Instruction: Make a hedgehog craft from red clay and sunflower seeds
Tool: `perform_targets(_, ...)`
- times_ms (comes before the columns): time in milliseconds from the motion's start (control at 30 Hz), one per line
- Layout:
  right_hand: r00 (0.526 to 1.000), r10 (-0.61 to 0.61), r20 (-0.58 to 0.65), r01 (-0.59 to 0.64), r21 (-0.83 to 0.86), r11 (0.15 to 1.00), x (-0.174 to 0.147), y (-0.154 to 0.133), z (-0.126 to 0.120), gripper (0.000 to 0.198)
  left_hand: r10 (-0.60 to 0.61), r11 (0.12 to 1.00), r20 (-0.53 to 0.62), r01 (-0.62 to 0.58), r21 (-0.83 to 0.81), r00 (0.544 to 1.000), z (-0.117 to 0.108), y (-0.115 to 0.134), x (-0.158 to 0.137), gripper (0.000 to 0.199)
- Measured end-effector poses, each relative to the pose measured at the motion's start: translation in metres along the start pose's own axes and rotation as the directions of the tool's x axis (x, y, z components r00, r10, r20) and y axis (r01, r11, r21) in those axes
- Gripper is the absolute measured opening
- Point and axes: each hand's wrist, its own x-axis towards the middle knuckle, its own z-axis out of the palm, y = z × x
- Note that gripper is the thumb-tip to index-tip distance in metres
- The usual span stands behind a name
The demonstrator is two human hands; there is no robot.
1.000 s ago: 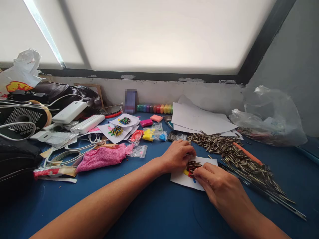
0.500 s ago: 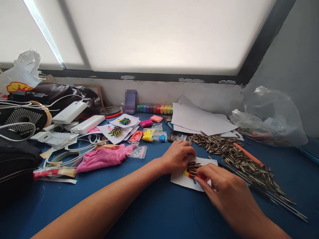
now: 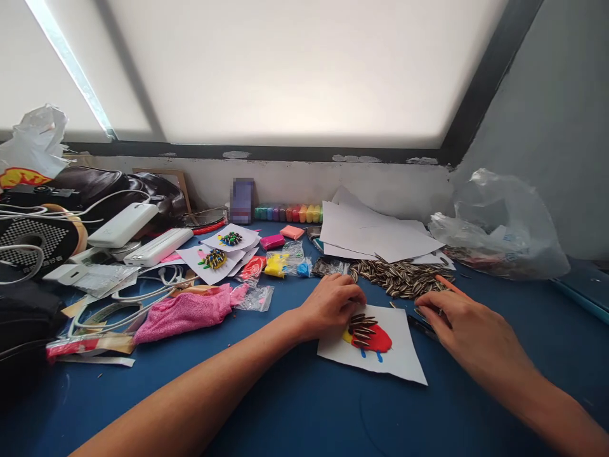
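Note:
My left hand rests on the upper left corner of a white paper, its fingers curled and pressed together; the fingertips are partly hidden. On the paper is a flat red clay shape with a yellow clay part at its left and blue clay strips below. Several sunflower seeds stick in rows on its left side. My right hand is at the near edge of the sunflower seed pile, thumb and fingers pinched at a single seed.
Dark pens and an orange stick lie by my right hand. White sheets and a plastic bag stand behind. Clay packets, two finished seed-and-clay pictures, a pink cloth, cables and power banks fill the left.
My right hand has left the clay shape and moved right to the seed pile, uncovering the red clay. My left hand stays on the paper. The view has shifted slightly.

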Motion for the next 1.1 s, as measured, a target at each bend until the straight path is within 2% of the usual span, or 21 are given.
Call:
perform_targets(133, 1.000, 0.015, -0.005, -0.015, 0.006, 1.000, 0.002, 0.013, 0.006, 0.029, -0.023, 0.999, -0.010, 0.023, -0.037, 1.000, 0.001, -0.001, 0.000, 0.020)
perform_targets(233, 0.999, -0.029, -0.030, 0.030, 0.028, 0.999, 0.003, 0.018, 0.010, 0.029, -0.038, 0.997, -0.021, 0.037, -0.062, 0.999, 0.001, -0.001, 0.000, 0.021)
perform_targets(467, 0.988, -0.152, -0.005, 0.152, 0.061, 0.986, 0.013, 0.014, 0.019, 0.029, -0.046, 0.997, -0.005, 0.045, -0.062, 0.999, -0.001, 0.002, 0.000, 0.021)
perform_targets(833, 0.984, -0.175, 0.026, 0.175, 0.004, 0.985, 0.027, 0.012, 0.027, 0.024, -0.074, 0.996, -0.004, 0.074, -0.053, 0.997, -0.001, 0.004, 0.000, 0.021)
perform_targets(1033, 0.988, -0.155, 0.004, 0.155, 0.052, 0.987, 0.023, 0.004, 0.012, 0.023, -0.084, 0.994, 0.011, 0.084, -0.071, 0.996, -0.004, 0.006, -0.001, 0.019)
perform_targets(1100, 0.994, -0.108, 0.010, 0.106, 0.153, 0.983, 0.018, -0.002, 0.001, 0.020, -0.089, 0.993, 0.013, 0.090, -0.080, 0.996, -0.004, 0.006, -0.001, 0.019)
